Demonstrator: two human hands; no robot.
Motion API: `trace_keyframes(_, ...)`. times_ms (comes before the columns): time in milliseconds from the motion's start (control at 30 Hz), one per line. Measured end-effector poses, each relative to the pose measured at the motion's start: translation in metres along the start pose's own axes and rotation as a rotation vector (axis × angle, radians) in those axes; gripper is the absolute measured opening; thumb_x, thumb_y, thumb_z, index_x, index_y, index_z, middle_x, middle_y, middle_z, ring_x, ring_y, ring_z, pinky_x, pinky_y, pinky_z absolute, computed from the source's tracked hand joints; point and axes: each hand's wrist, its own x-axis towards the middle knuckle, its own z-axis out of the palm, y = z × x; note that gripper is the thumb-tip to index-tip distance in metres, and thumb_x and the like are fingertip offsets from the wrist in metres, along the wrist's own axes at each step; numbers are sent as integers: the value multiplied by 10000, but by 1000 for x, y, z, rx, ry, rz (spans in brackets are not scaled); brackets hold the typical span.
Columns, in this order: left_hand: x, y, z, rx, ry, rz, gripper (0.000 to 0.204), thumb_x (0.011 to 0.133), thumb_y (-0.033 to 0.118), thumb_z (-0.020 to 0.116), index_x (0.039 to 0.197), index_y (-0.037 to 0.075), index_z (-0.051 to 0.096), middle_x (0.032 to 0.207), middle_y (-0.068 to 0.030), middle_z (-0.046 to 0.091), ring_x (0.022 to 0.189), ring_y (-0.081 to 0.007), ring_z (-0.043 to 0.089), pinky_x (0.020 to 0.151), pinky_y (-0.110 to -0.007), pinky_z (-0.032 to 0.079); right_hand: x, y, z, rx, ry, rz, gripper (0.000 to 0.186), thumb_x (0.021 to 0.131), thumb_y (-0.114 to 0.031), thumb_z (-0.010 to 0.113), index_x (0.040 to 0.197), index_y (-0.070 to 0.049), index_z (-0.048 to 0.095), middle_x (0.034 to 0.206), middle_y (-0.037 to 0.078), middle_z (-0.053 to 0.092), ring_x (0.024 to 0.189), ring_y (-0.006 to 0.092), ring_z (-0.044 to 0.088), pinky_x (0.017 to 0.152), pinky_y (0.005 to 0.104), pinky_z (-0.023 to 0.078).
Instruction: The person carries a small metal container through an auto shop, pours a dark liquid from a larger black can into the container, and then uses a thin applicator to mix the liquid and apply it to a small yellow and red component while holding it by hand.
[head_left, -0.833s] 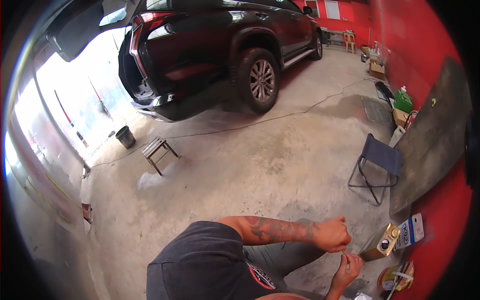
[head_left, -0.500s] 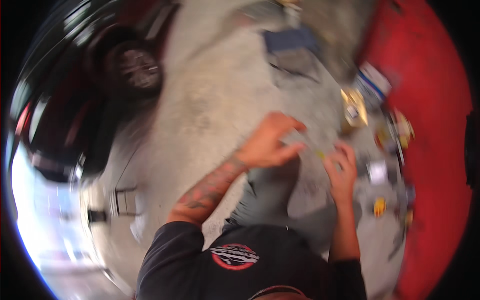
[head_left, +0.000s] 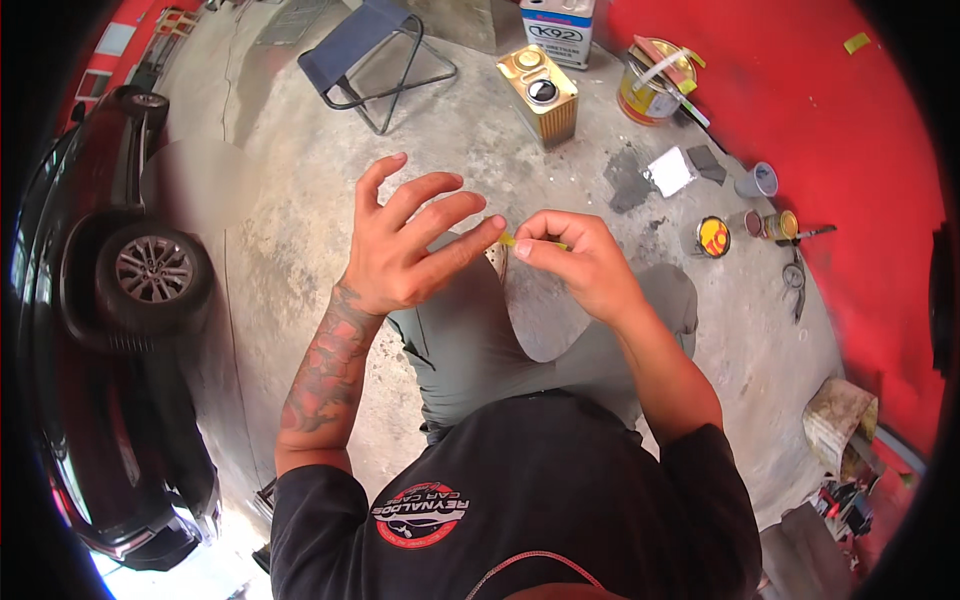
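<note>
My left hand [head_left: 415, 240] is raised in the middle of the view with its fingers spread. Between the thumb and bent fingers of my right hand [head_left: 590, 262] is a small yellow-green strip of tape [head_left: 508, 240]. The free end of that strip reaches toward a fingertip of my left hand; whether it sticks to that fingertip I cannot tell. Both hands are above my grey-trousered knees [head_left: 465, 310].
A folding stool [head_left: 350, 45] stands ahead, beside a gold metal can [head_left: 545, 110] and a white can [head_left: 560, 25]. Along the red wall [head_left: 780, 80] are an open paint tub [head_left: 645, 90], a plastic cup [head_left: 760, 180] and small tins. A dark car [head_left: 90, 360] is at left.
The view has swung and sharpened, bringing the stool and cans to new places. My hands have drawn closer together, the right one pinching the tape strip, the left one's fingers spreading.
</note>
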Motion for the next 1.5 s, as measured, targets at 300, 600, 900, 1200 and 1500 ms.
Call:
trace_keyframes(300, 3, -4, -3, 8, -45, 173, 296, 722, 200, 804, 1017, 217, 805, 964, 63, 691, 963, -184, 677, 1083, -562, 351, -8, -6, -12, -230, -57, 62, 200, 918, -173, 747, 1012, -2, 705, 873, -12, 654, 834, 71, 575, 766, 262, 470)
trace_keyframes(600, 9, -2, 3, 38, -56, 159, 278, 755, 167, 804, 1028, 215, 802, 960, 68, 691, 959, -180, 676, 1099, -568, 337, -11, -13, -14, -364, 92, -193, 350, 874, -143, 774, 1197, -20, 720, 955, 87, 742, 888, 150, 688, 829, 306, 533)
trace_keyframes(900, 21, 6, 11, -44, -78, 72, 220, 745, 167, 803, 961, 205, 785, 923, 75, 669, 954, -157, 651, 1086, -558, 336, -18, -12, -12, -434, 195, -436, 315, 851, -58, 750, 1166, -46, 732, 877, 74, 716, 825, 207, 690, 780, 339, 531)
trace_keyframes(1200, 34, 17, 12, -387, -270, -258, 145, 785, 172, 841, 912, 162, 772, 869, 54, 674, 951, -173, 633, 1061, -496, 323, -14, 0, -26, -922, 333, -913, 290, 735, -21, 745, 1025, -32, 746, 842, 53, 639, 811, 238, 640, 760, 373, 495)
trace_keyframes(1500, 35, 20, 7, -952, -427, -717, 101, 876, 102, 801, 906, 15, 759, 899, -76, 716, 936, -184, 651, 874, -329, 489, -20, 3, -18, -1026, 411, -993, 238, 722, -50, 722, 959, -39, 725, 858, 28, 623, 835, 225, 640, 789, 369, 488)
